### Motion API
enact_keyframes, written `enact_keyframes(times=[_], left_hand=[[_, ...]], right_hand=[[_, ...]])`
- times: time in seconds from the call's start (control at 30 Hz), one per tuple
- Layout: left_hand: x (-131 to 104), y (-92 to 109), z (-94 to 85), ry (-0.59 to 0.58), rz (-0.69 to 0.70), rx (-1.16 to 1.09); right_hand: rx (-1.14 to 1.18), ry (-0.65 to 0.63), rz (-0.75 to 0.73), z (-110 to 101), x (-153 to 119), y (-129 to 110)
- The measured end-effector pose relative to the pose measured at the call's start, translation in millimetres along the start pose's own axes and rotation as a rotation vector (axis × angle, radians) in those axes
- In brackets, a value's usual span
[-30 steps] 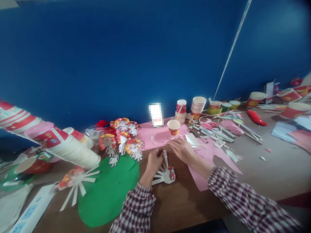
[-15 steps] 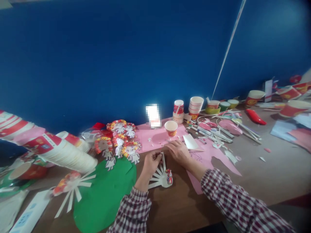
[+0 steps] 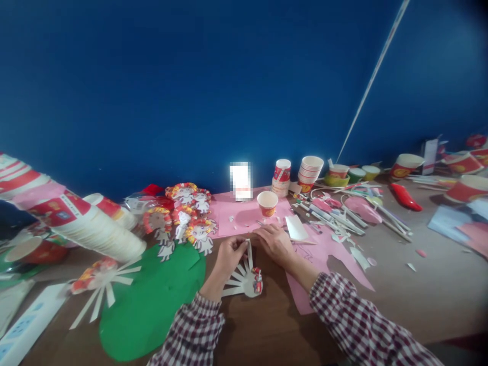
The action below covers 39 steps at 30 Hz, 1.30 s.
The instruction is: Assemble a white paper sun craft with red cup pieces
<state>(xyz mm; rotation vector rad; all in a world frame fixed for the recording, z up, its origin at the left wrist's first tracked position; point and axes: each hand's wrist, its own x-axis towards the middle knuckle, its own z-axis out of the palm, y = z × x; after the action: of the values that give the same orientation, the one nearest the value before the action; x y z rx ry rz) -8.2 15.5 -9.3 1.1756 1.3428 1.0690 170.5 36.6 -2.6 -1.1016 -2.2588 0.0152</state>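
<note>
A paper cup cut into strips (image 3: 251,285) lies fanned out on the brown table, with a small red and yellow figure on its round base. My left hand (image 3: 232,258) pinches one of its upright white strips between thumb and fingers. Just to the right, my right hand (image 3: 273,243) lies palm down with fingers stretched toward the left fingertips; what lies under its palm is hidden. Beyond the hands, a small paper cup (image 3: 267,204) stands upright on a pink sheet (image 3: 224,218). A folded white paper piece (image 3: 296,227) rests beside my right hand.
On the left are a green paper shape (image 3: 152,305), several lion-like paper cutouts (image 3: 183,216), another strip-cut cup (image 3: 101,277) and a leaning cup stack (image 3: 102,234). Cup stacks (image 3: 310,173), markers (image 3: 324,213) and scraps spread to the right. A blue wall (image 3: 190,91) stands behind.
The view has shifted slightly, moving the near things left in the picture. My left hand keeps its pinch on the strip, and my right hand stays flat beside it, its fingers a little closer.
</note>
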Motion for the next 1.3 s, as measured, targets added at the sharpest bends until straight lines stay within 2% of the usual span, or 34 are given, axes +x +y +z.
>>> enact_keyframes(times=[0.47,1.1,1.3], left_hand=[[-0.2,2.5,-1.5,0.039,0.042,-0.041],[1.9,-2.8,-0.1,0.013,0.001,-0.107],[2.3,-5.1,-0.9,-0.002,0.064,-0.049]], right_hand=[[0.007,-0.001,-0.009,2.7,-0.5,1.1],[0.051,-0.006,-0.047,0.9,-4.4,-2.1],[0.022,-0.026,-0.041,-2.4,-4.2,-3.6]])
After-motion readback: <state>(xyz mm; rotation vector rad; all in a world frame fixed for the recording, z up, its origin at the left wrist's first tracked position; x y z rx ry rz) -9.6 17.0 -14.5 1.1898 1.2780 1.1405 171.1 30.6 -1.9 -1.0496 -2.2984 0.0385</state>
